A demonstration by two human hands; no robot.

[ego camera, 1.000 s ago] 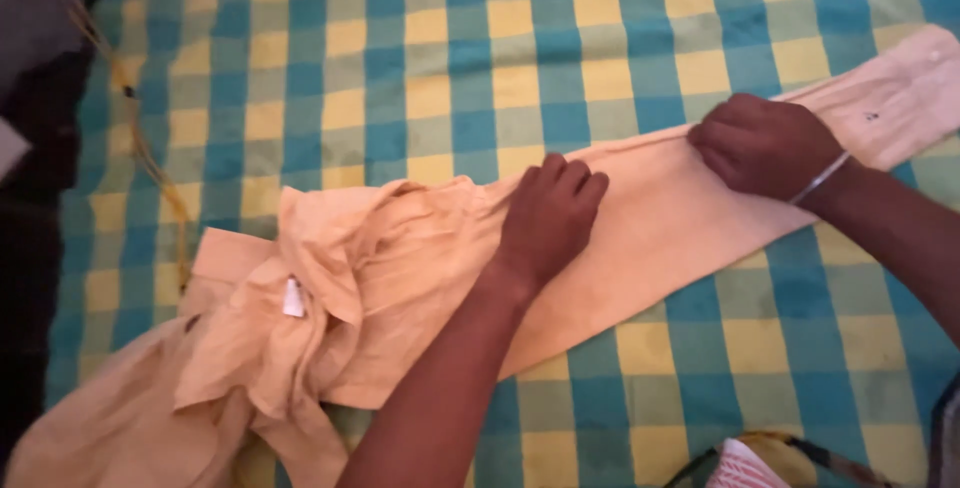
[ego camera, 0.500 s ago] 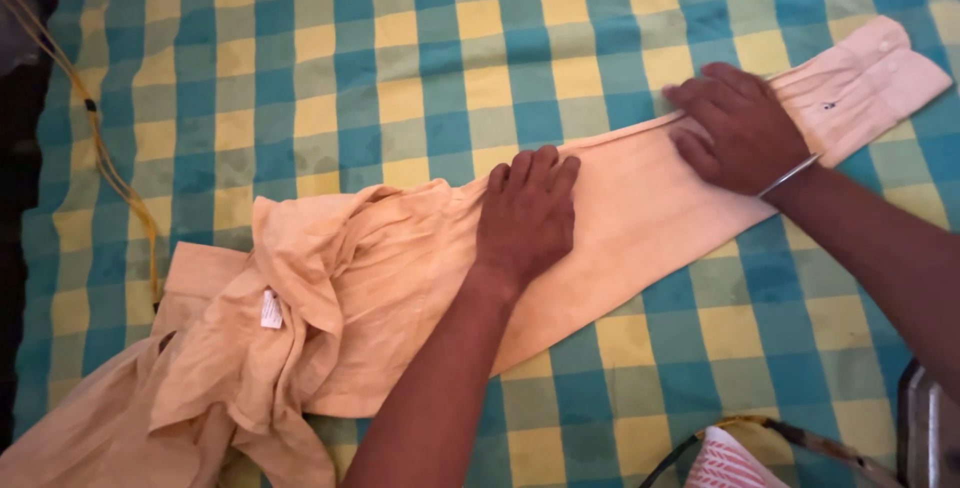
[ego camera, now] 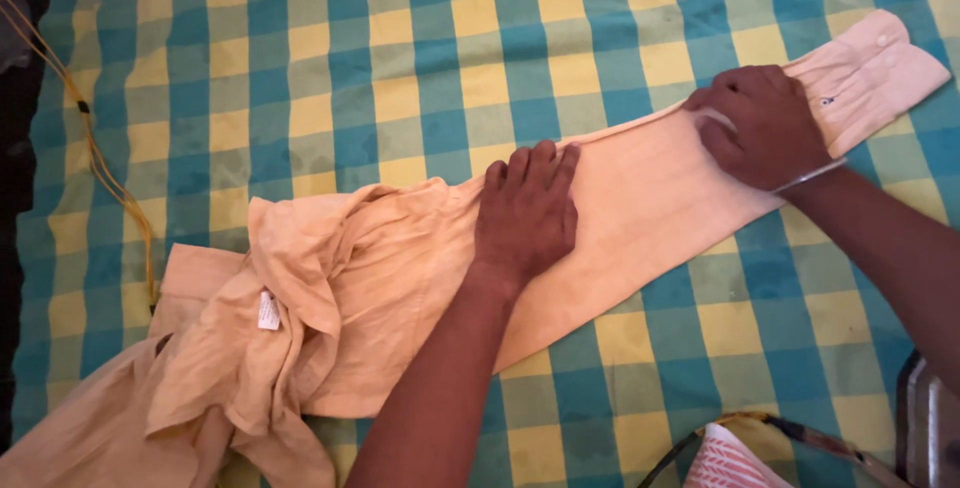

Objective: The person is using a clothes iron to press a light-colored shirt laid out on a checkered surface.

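A: Head view. What do the two hands do?

B: The left hand (ego camera: 527, 210) lies flat, palm down, fingers together and extended, on the middle of the sleeve (ego camera: 640, 198) of a peach shirt (ego camera: 300, 348). It grasps nothing; it presses. The right hand (ego camera: 765, 126) rests nearer the cuff (ego camera: 880, 68), fingers curled onto the cloth; whether it pinches a fold or merely pushes down cannot be told.

A: Where does the garment lie?

B: On a blue, yellow and green checked cloth (ego camera: 400, 68). The sleeve runs straight from the bunched body at lower left up to the buttoned cuff at upper right. A small white label (ego camera: 268, 310) shows among the crumpled folds.

A: How is such a flattening done well?

B: In my judgement, one palm should anchor the fabric while the other keeps it taut toward the cuff, both sleeve edges staying parallel so no crease is trapped.

A: Anything else in view?

B: A yellow cord (ego camera: 100, 168) at the left edge, and a striped red-and-white object (ego camera: 725, 460) at the bottom, only partly shown.
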